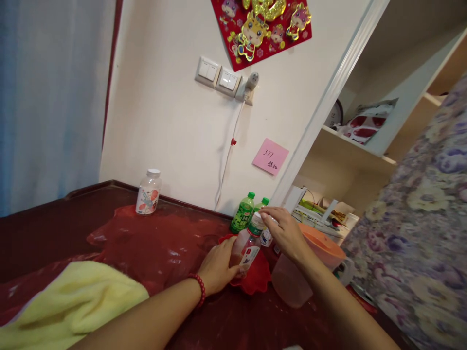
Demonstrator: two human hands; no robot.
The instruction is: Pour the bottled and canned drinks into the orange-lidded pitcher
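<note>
A clear plastic bottle (250,249) with a white cap, a green band at its neck and some brownish contents leans slightly over a red scalloped dish (259,277). Around its body wraps my left hand (218,265), with a red bead bracelet at the wrist. My right hand (282,228) has its fingers on the white cap (258,218) at the top. Whether the bottle's base rests in the dish is hidden by my left hand. Just behind stand two green drink bottles (242,214), one partly covered by my right hand.
A clear pitcher with an orange lid (321,243) stands right of the dish, behind my right forearm. A white-capped jar (149,192) is at the back left. A yellow cloth (78,304) lies front left. A white cord (228,160) hangs down the wall.
</note>
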